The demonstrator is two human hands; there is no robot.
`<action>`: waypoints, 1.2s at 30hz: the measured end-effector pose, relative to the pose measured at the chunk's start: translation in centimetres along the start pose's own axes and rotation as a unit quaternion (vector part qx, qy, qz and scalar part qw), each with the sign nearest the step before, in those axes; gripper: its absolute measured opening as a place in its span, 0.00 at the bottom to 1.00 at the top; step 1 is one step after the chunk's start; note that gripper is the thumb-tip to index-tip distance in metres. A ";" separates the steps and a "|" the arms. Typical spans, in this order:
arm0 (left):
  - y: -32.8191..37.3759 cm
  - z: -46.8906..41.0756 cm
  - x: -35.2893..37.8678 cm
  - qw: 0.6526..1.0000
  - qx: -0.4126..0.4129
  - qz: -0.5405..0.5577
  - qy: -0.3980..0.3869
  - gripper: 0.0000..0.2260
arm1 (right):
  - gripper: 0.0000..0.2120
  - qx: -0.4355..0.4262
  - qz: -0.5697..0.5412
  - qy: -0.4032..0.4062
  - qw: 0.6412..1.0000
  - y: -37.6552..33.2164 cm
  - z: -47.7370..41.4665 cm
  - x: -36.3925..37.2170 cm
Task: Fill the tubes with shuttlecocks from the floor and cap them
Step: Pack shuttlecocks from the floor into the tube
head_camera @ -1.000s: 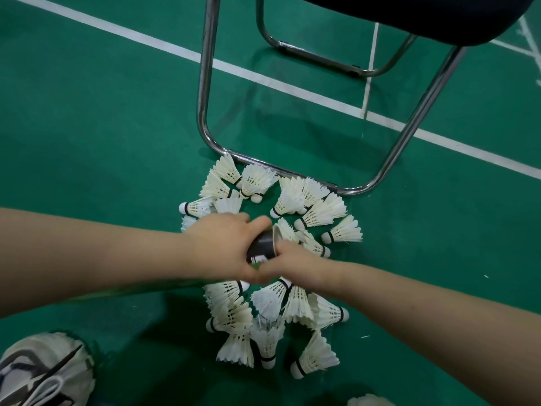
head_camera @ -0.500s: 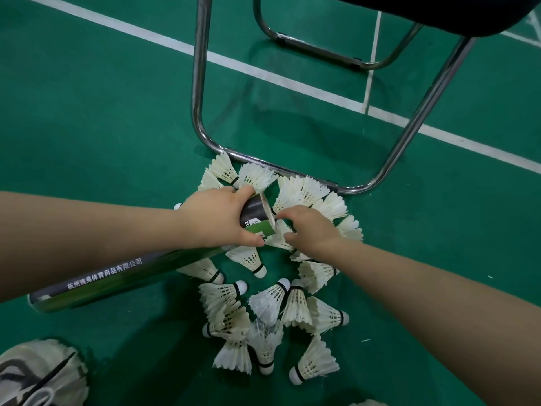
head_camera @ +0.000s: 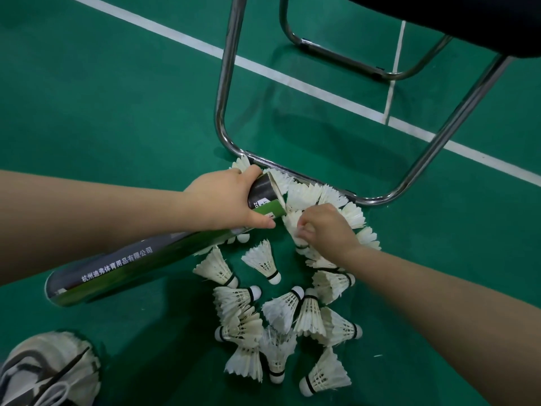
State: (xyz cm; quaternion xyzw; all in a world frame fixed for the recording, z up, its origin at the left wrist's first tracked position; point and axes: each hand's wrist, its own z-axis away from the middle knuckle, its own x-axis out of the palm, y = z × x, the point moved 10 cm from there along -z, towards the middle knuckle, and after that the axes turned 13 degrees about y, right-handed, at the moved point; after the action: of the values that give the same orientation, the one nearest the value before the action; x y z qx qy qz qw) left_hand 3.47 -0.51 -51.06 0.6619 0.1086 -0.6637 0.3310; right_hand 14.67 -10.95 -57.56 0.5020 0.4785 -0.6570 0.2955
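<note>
My left hand (head_camera: 225, 200) grips a long green and black tube (head_camera: 128, 265) near its open mouth, which points up and right toward the chair. The tube slants down to the left, its far end low over the floor. My right hand (head_camera: 325, 230) pinches the feathers of a white shuttlecock (head_camera: 292, 222) just right of the tube's mouth. Several white shuttlecocks (head_camera: 281, 315) lie scattered on the green floor below and around both hands.
A chrome chair frame (head_camera: 231, 98) stands on the floor just beyond the hands, its bottom bar touching the farthest shuttlecocks. White court lines (head_camera: 292, 80) cross the green floor. A grey and white shoe (head_camera: 49, 370) sits at the bottom left.
The tube has lifted and its mouth has moved up toward the chair bar. My right hand has moved from the tube's mouth to the shuttlecocks beside it and pinched one.
</note>
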 end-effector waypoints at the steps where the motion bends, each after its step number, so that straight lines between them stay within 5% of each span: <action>1: -0.1 0.0 -0.2 1.000 0.000 0.001 0.002 0.33 | 0.08 0.040 -0.063 0.027 0.997 0.1 -0.2 -1.2; 5: -0.8 0.1 -0.5 1.000 -0.008 0.000 0.006 0.34 | 0.06 0.204 -0.296 0.140 0.923 0.7 0.1 -5.5; 9: -0.7 0.6 -0.5 1.000 -0.010 -0.007 0.002 0.33 | 0.08 0.214 -0.418 0.202 0.859 -0.8 1.0 -8.5; 14: 0.5 1.3 -0.2 1.000 0.002 -0.005 -0.016 0.32 | 0.10 0.214 -0.426 0.189 0.858 -1.9 1.8 -9.5; 25: 4.8 2.5 -0.1 0.998 0.056 0.008 -0.012 0.33 | 0.11 0.182 -0.362 -0.041 0.913 -3.5 3.9 -9.6; 31: 7.5 1.9 -0.3 0.998 0.062 0.027 -0.006 0.31 | 0.10 0.166 -0.394 -0.025 0.903 -2.7 5.4 -9.8; 36: 8.1 2.1 -0.2 0.998 0.059 0.030 -0.013 0.30 | 0.12 0.115 -0.414 -0.177 0.885 -5.1 6.1 -7.2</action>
State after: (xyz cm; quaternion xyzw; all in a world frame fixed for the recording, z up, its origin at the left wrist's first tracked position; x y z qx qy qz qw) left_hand 6.51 -7.83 -48.29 0.6744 0.0448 -0.6676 0.3121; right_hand 10.25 -15.34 -48.79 0.1642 0.5039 -0.8479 0.0165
